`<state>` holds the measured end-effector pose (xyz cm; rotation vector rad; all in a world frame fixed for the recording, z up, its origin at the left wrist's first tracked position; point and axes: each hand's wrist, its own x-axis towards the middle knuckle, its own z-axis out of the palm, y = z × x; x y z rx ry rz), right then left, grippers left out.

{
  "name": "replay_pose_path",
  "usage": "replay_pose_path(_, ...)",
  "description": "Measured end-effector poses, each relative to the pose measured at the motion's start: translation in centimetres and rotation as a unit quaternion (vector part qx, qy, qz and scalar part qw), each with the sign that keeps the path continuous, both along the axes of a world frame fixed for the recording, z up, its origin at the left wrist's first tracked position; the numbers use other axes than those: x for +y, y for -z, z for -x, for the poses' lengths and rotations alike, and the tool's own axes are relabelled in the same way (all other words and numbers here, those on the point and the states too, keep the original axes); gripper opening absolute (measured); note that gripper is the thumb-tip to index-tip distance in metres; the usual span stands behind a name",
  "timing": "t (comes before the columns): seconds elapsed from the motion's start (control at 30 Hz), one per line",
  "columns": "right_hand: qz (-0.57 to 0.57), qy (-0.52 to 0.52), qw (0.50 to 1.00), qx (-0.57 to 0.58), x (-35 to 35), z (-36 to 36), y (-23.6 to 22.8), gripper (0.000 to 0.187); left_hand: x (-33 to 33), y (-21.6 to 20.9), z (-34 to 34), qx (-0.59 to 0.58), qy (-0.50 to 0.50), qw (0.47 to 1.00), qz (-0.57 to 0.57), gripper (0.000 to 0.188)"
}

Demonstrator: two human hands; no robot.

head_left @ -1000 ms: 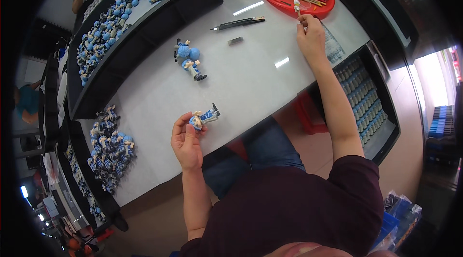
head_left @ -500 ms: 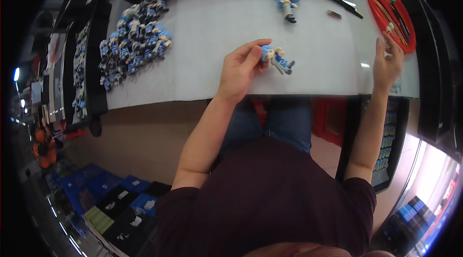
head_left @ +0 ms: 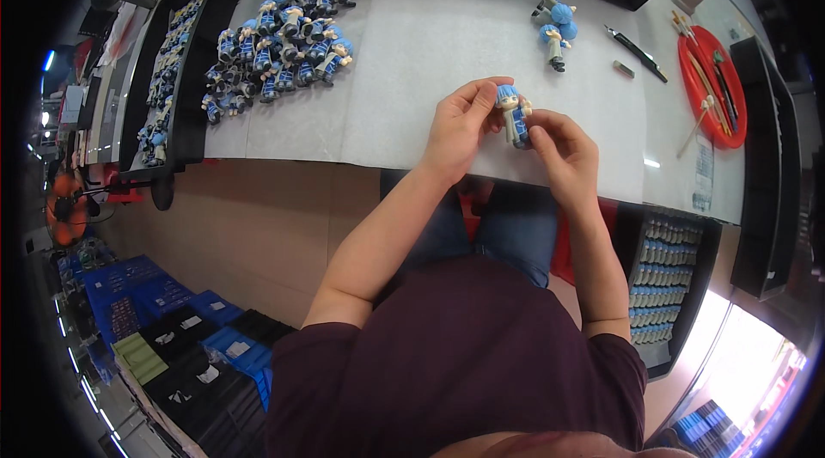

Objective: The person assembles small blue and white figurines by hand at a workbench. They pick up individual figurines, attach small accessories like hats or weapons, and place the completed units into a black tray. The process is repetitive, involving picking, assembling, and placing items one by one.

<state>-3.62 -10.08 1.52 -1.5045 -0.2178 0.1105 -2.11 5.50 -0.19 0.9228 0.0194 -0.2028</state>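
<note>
Between my hands, above the white-covered table, is a small figurine (head_left: 514, 117) with light blue hair and a grey and blue outfit. Its head end is pinched by the thumb and fingers of my left hand (head_left: 461, 125). My right hand (head_left: 567, 157) closes on the figurine's lower side with thumb and forefinger; whether a small tool sits in these fingers, I cannot make out. Beyond my hands, a few similar figurines (head_left: 556, 39) lie together. A large group of such figurines (head_left: 284, 41) covers the table's left part.
To the right lie a black pen-like knife (head_left: 636, 54), a small grey block (head_left: 623, 70) and a red oval dish (head_left: 741, 123) with brushes and sticks. A black tray (head_left: 666, 273) of figurines stands below the table edge at right, another figurine-filled tray (head_left: 172, 71) at far left.
My right hand has come from the red dish to the figurine. The figurine now stands more upright in my left hand. A stick now juts over the dish's near rim. The whole view has shifted.
</note>
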Motion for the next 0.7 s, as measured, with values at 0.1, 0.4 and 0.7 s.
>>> replay_pose_path(0.1,-0.010,0.030,0.999,-0.018,0.5,-0.4,0.5,0.018,-0.1,-0.9,-0.2,0.009,-0.017,1.000,0.005,0.029)
replay_pose_path(0.4,-0.005,0.057,0.996,-0.063,0.9,0.0,1.9,0.016,0.8,-1.0,-0.9,-0.042,0.017,0.998,-0.034,0.028)
replay_pose_path(0.7,0.007,0.030,0.997,-0.064,1.0,0.1,1.8,0.017,0.9,0.0,-0.6,-0.054,0.008,0.998,-0.008,0.029)
